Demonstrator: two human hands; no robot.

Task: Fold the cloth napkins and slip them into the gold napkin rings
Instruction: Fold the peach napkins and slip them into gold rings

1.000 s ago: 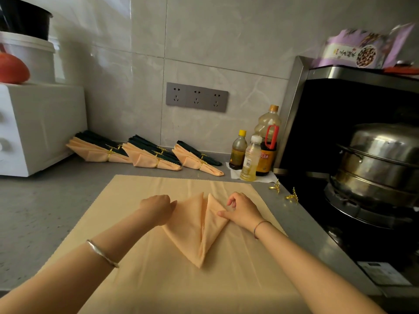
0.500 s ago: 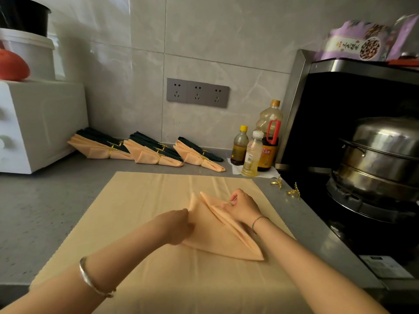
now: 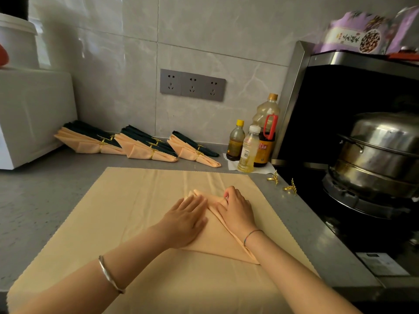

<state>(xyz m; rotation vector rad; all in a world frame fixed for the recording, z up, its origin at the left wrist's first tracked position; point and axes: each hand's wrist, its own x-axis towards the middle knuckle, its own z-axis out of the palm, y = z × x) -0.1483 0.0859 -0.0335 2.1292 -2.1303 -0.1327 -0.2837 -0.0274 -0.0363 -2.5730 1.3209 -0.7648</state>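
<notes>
A peach napkin (image 3: 215,242), folded into a long triangle, lies on a larger peach cloth (image 3: 127,214) spread over the grey counter. Its point faces the near right. My left hand (image 3: 184,219) presses flat on the napkin's left half with straight fingers. My right hand (image 3: 235,209) rests on the right half, its fingertips bent round the folded edge at the far end. Two loose gold napkin rings (image 3: 273,177) (image 3: 290,188) lie on the counter to the right of the cloth.
Three finished bundles of peach and dark napkins in gold rings (image 3: 147,149) lean by the back wall. Three oil bottles (image 3: 248,150) stand at the back right. A steel pot (image 3: 381,152) sits on the stove at right, a white appliance (image 3: 29,114) at left.
The napkin's two flaps have been closed together and it has turned, its point now facing near right. My left hand has opened flat on it.
</notes>
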